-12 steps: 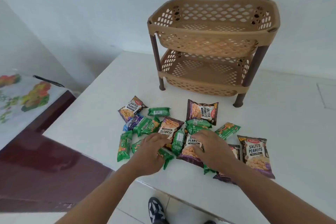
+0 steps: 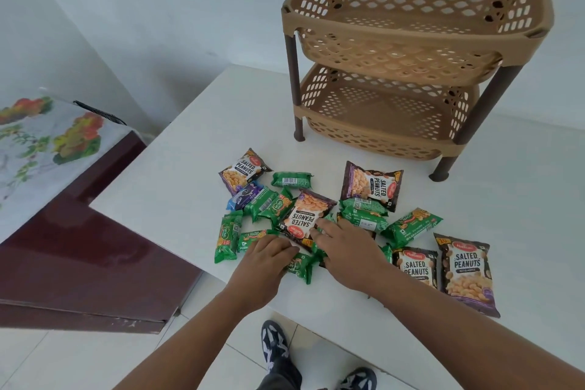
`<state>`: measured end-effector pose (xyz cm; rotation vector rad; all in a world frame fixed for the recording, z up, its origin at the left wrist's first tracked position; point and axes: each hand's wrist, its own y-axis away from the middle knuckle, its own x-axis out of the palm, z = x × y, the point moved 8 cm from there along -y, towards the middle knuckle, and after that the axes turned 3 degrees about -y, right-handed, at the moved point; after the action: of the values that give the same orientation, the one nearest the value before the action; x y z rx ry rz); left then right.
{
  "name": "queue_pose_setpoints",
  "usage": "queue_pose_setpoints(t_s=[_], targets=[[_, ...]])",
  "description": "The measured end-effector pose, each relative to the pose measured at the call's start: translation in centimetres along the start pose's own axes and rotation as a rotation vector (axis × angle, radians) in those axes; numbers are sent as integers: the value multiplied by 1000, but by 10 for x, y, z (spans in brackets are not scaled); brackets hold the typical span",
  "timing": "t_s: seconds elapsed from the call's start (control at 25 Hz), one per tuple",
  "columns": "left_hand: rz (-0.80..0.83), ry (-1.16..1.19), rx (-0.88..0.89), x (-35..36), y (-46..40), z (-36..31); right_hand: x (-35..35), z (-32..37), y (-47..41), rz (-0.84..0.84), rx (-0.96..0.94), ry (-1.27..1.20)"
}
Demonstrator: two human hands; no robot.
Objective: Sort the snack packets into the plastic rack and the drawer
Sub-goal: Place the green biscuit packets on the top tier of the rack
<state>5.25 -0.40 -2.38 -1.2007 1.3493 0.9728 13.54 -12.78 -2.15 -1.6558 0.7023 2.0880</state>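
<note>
Several snack packets lie in a loose pile on the white table (image 2: 190, 168). Brown salted-peanut packets show in the middle (image 2: 305, 215), back left (image 2: 242, 171), back right (image 2: 370, 185) and right (image 2: 468, 272). Small green packets (image 2: 228, 237) lie between them, with one blue-purple packet (image 2: 242, 196). The tan two-tier plastic rack (image 2: 411, 25) stands behind the pile, both tiers empty. My left hand (image 2: 269, 260) rests palm down on green packets. My right hand (image 2: 345, 247) lies flat, fingers spread, touching the middle peanut packet. No drawer is in view.
A maroon cabinet (image 2: 79, 247) with a floral cloth (image 2: 38, 142) stands at the left, below table height. The table's near edge runs just under my forearms. My shoes (image 2: 273, 345) are on the tiled floor. A white wall stands behind the rack.
My right hand has slid a little left over the pile toward the middle peanut packet. The left hand stays on the green packets. No packet has been lifted.
</note>
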Motion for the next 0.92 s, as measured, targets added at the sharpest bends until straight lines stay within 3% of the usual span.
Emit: queue_pose_setpoints(t_s=[0.36,0.6,0.72,0.92], targets=[[-122,222,-87,-3,10,10,-1,-1,-8,82,60,-23],[-267,416,-335,-7,14,31,-2,-3,-8,35,120,-41],[-245,638,-450,-2,13,38,-4,-5,-7,-31,179,-127],[-220,894,-477,3,7,43,-9,-19,1,-142,338,-421]])
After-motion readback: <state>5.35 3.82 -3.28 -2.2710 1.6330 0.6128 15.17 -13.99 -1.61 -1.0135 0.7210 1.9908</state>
